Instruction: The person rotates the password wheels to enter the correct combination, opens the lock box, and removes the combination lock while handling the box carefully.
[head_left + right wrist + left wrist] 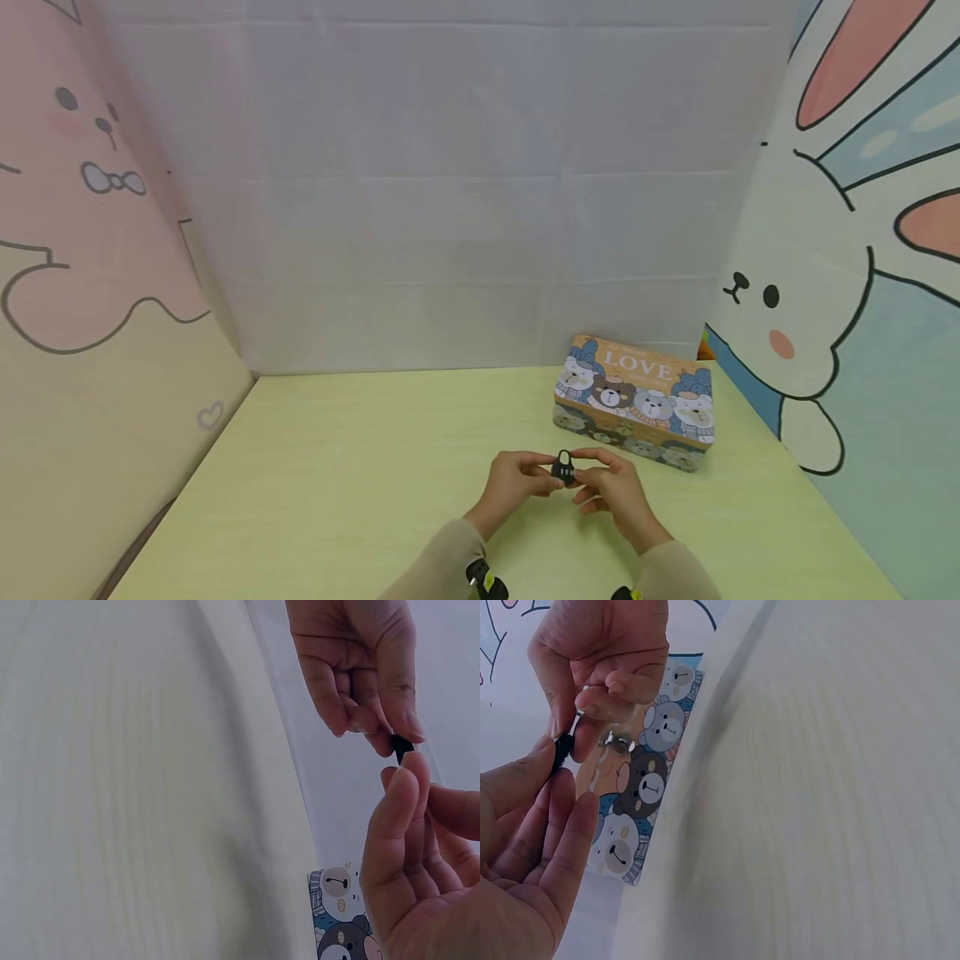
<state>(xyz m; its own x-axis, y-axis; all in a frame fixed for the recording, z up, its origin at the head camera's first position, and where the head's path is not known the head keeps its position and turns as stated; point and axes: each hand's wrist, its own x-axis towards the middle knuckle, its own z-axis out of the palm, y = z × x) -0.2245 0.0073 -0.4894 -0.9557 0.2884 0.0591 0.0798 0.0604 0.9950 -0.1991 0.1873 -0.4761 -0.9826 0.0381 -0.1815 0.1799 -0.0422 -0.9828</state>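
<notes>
A small black combination padlock (563, 469) with a looped shackle and a row of pale dials is held upright above the table. From its left side, my left hand (517, 482) pinches it between thumb and fingertips. My right hand (615, 492) grips the other side with thumb and index finger, its remaining fingers loosely bent. In the left wrist view the padlock (563, 750) appears edge-on between both hands. Fingers hide much of the padlock (402, 747) in the right wrist view. Just behind the hands lies a closed LOVE tin box (633, 400) with cartoon bears.
A metal clasp (619, 742) shows on the box's front. The pale yellow table (360, 467) extends to the left of the hands. A white sheet (450, 200) hangs along the back, and a rabbit-printed panel (817, 275) closes off the right side.
</notes>
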